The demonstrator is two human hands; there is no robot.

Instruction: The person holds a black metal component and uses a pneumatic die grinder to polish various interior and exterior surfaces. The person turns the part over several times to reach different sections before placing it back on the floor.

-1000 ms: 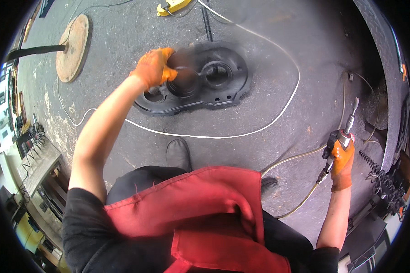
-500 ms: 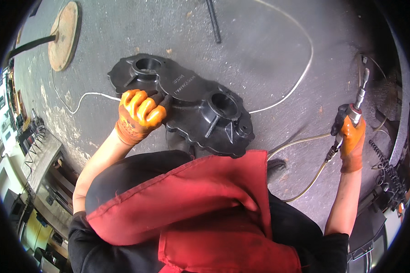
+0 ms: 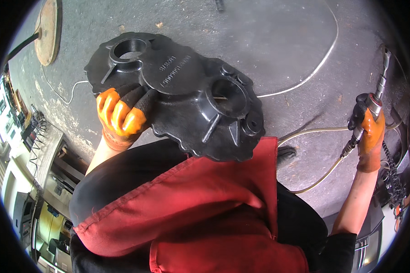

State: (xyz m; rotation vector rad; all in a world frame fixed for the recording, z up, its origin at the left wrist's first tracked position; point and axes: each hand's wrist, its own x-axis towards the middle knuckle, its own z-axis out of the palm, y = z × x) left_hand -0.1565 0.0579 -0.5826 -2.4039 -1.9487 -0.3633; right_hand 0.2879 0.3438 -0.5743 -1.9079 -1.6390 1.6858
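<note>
Dark grey, rough-surfaced floor (image 3: pixel 282 45) fills most of the view; pale, flaking patches (image 3: pixel 73 123) toward the left. Upper left: round, tan, rust-stained disc base (image 3: pixel 48 34) with a black pole (image 3: pixel 23 47). Left side: long, grey, flat-topped bench (image 3: pixel 49 152), black coiled cord (image 3: pixel 39 122) at its far end. Lower right: dark grey, flat-sided furniture piece (image 3: pixel 372 217), kind unclear. Light: bright glare at left rim; floor darkens toward upper right.
</note>
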